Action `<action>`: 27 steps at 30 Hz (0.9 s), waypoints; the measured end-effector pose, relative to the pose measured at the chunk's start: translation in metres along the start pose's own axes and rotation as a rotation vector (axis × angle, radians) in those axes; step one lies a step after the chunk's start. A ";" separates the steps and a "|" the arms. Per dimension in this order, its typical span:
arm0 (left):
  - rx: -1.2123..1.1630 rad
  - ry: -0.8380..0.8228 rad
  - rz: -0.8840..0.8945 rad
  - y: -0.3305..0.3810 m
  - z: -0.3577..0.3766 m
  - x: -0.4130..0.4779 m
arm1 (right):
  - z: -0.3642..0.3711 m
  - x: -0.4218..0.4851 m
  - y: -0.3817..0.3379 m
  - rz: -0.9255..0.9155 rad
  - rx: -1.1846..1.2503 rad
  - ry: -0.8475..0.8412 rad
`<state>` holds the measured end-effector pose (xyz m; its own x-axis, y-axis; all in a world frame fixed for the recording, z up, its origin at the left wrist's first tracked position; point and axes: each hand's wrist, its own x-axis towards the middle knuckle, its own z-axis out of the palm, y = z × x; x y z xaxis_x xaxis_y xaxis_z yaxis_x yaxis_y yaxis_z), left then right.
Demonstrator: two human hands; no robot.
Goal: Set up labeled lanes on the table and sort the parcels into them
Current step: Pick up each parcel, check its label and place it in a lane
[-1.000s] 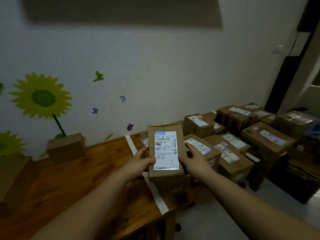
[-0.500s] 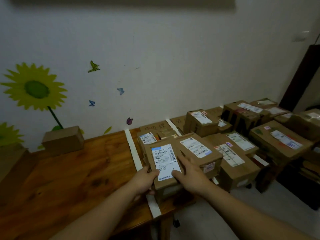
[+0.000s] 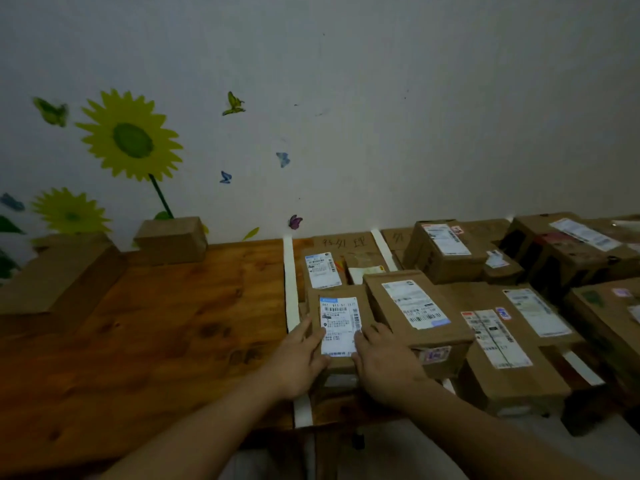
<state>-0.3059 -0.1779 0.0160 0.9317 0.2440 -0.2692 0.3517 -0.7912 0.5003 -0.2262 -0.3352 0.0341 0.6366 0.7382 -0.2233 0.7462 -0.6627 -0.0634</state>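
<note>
A small brown parcel (image 3: pixel 341 296) with a white shipping label lies flat on the wooden table (image 3: pixel 156 323), in the lane between two white tape strips (image 3: pixel 291 299) (image 3: pixel 382 251). My left hand (image 3: pixel 298 362) holds its near left side, thumb on the label. My right hand (image 3: pixel 384 365) holds its near right side, thumb at the label's edge. A cardboard lane sign (image 3: pixel 343 242) with handwriting lies at the back of this lane. Another labelled parcel (image 3: pixel 322 271) lies just behind, and a bigger one (image 3: pixel 415 310) touches the right side.
Several more labelled parcels (image 3: pixel 512 334) crowd the right, some beyond the table. Two plain cardboard boxes (image 3: pixel 171 240) (image 3: pixel 59 275) stand at the back left against the wall with sunflower stickers. The table's front edge runs just below my hands.
The parcel was held up facing me a second ago; both hands have lowered it flat onto the table in the taped lane. The camera has tilted and swung slightly left.
</note>
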 end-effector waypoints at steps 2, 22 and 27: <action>0.090 -0.015 -0.008 -0.003 0.000 0.002 | -0.004 0.000 -0.001 -0.042 -0.105 -0.051; 0.060 0.221 -0.393 -0.232 -0.195 -0.121 | -0.076 0.128 -0.208 -0.158 -0.001 0.008; -0.010 0.290 -0.427 -0.315 -0.253 -0.141 | -0.089 0.172 -0.288 -0.117 0.108 -0.021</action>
<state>-0.5255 0.1787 0.1045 0.6914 0.6905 -0.2126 0.7056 -0.5821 0.4041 -0.3139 -0.0062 0.1004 0.5417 0.8090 -0.2282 0.7890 -0.5830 -0.1937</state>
